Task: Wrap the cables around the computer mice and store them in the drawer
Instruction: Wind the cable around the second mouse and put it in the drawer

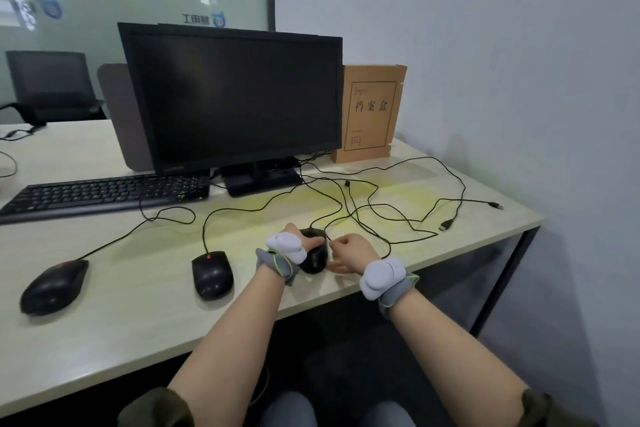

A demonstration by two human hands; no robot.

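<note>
- Right now the rightmost mouse (314, 255) sits near the front edge of the worktop (138, 305), held between both hands; it is the landmark for everything below.
- Steadying it, the left hand (292, 243) closes its grip over the mouse's top and left side, probably so the body stays put while the cord goes round.
- Just right of the mouse, the right hand (349, 250) has its fingers pinched narrow on the cable (360, 218) close to where it leaves the mouse, seemingly to begin a first turn.
- Behind and to the right of the mouse, the cable runs loose across the worktop in tangled loops, so wrapping looks barely begun.
- Left of the mouse lies a second mouse (212, 274), and well further left a third mouse (53, 286), both with cords trailing back, unwrapped.
- Behind the mouse stand the monitor (232, 97) and keyboard (104, 192); a brown file box (370, 111) stands behind and to the right.
- No drawer is in view.
</note>
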